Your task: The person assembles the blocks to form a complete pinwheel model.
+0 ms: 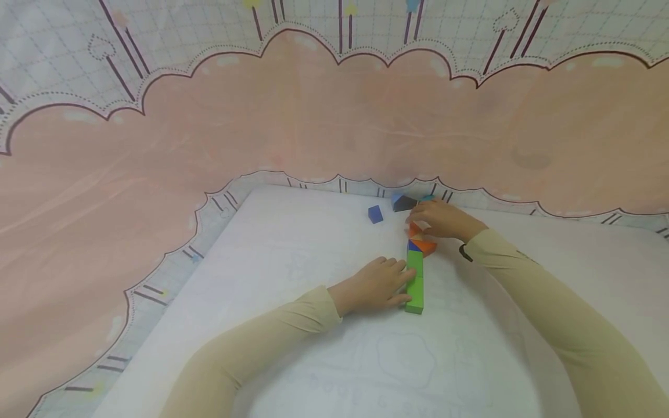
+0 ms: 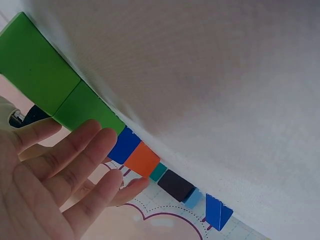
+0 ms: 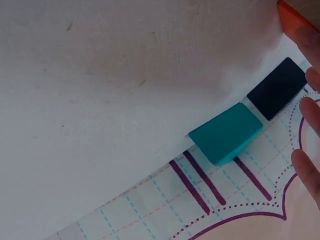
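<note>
Two green blocks (image 1: 416, 262), rectangular and smooth-faced, lie end to end beside the left fingertips. The left hand (image 1: 373, 285) has its fingers extended and spread along their side. Past these fingertips, a blue block (image 2: 125, 145) continues the row, followed by an orange block (image 2: 142, 159) with slanted faces, at the right fingers. The right hand (image 1: 441, 219) reaches over the orange block, fingers apart; whether they clamp on it cannot be told. Near the right fingertips are a dark block (image 3: 278, 89), a teal wedge-like block (image 3: 227, 132) and a light blue block (image 2: 192, 199), the last partly hidden. A small blue block (image 1: 375, 214) lies alone, left of the right fingertips. Beneath the fingers, the matte white tabletop (image 1: 313, 232) shows faint outlines. In the right wrist view, the orange block is cut off; in the head view, fingers cover part of it.
</note>
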The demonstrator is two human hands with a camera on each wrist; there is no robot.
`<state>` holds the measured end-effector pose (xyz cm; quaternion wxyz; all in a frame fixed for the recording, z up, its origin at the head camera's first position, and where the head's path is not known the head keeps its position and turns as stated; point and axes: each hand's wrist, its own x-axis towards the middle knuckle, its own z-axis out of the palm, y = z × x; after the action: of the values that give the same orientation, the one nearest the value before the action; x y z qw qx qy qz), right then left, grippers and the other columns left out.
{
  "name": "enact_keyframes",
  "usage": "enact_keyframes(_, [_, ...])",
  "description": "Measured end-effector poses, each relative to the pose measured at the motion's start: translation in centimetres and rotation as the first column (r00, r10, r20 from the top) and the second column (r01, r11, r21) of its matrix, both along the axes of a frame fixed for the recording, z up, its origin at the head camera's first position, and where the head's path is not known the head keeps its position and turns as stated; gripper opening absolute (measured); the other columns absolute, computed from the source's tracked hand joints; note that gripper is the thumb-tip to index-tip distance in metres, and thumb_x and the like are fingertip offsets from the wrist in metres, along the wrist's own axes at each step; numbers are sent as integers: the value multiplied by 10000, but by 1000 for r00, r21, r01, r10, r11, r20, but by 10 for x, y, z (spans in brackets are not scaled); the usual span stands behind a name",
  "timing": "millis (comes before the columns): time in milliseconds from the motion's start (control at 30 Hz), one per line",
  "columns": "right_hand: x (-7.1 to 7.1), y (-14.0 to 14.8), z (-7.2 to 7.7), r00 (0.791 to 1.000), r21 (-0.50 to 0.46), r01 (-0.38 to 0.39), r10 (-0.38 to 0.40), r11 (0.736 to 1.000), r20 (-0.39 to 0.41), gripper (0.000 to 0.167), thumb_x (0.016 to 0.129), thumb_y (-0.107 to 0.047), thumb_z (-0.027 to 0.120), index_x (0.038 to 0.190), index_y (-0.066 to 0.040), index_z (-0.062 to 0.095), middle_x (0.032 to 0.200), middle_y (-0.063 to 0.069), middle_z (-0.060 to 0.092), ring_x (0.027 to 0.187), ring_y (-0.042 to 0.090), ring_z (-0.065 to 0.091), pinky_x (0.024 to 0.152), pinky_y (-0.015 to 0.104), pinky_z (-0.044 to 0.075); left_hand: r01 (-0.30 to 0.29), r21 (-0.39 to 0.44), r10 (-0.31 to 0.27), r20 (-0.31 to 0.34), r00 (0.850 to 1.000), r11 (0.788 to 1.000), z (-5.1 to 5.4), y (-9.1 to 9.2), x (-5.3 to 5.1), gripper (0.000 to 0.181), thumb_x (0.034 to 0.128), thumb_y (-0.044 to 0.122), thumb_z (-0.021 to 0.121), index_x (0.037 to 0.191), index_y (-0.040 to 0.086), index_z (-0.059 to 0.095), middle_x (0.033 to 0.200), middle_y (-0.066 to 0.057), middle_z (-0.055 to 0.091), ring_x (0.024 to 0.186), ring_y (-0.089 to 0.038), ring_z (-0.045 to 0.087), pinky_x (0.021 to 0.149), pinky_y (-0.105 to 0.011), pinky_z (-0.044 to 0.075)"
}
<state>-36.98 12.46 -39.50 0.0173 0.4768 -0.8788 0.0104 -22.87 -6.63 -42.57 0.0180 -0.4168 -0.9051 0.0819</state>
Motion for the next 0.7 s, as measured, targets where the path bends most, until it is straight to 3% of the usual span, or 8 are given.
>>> enact_keyframes(267, [6, 15, 6, 997, -5, 60, -60, 998, -45, 461, 726, -68, 784, 1163, -63, 639, 1181, 143, 646, 1154, 360, 553, 996, 560, 402, 14, -4, -15, -40, 999, 1000, 0, 1, 2, 443, 953, 518, 409, 1228, 172, 446, 1063, 10, 554, 916, -123, 551, 805, -256, 462])
enact_keyframes(467, [15, 35, 6, 989, -25, 132, -134, 991, -67, 530, 737, -127, 787, 1222, -52, 587, 1236, 178, 603, 1177, 376, 524, 1006, 569, 381, 7, -1, -7, -44, 999, 1000, 0, 1, 2, 454, 950, 520, 415, 1244, 177, 451, 1090, 5, 567, 954, -131, 560, 852, -278, 471])
enact_keyframes(700, [30, 54, 5, 978, -84, 153, -163, 985, -128, 519, 755, -191, 773, 1213, -38, 582, 1197, 177, 617, 1146, 374, 535, 985, 575, 378, -33, 9, 33, -27, 999, 999, 2, 0, 2, 505, 938, 542, 423, 1304, 196, 456, 1133, -4, 583, 1008, -151, 560, 917, -318, 465])
